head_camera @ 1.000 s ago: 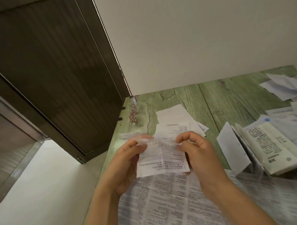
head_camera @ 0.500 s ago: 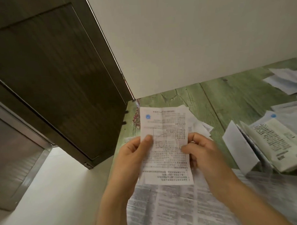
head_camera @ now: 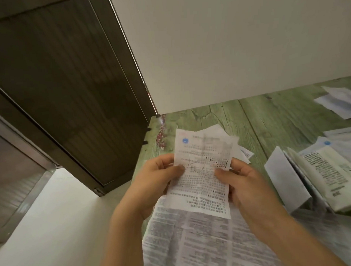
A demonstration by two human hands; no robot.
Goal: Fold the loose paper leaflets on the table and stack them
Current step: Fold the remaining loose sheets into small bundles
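I hold a narrow printed leaflet point(head_camera: 202, 183) upright and unfolded above the green wooden table point(head_camera: 270, 125); a blue round logo sits at its top left. My left hand point(head_camera: 158, 181) pinches its left edge with the thumb on the print. My right hand point(head_camera: 238, 180) pinches the right edge the same way. Behind the leaflet lie white folded papers point(head_camera: 226, 137) on the table. A large printed sheet point(head_camera: 204, 241) lies flat under my forearms. At the right stands a heap of partly folded leaflets point(head_camera: 321, 173).
More loose white papers point(head_camera: 340, 101) lie at the far right near the cream wall point(head_camera: 227, 41). A dark door point(head_camera: 59, 87) stands left of the table's corner, with pale floor point(head_camera: 54, 226) below it.
A second ago the leaflet was bent over at its top between my hands; it has since opened to full length and now stands upright, held at both edges.
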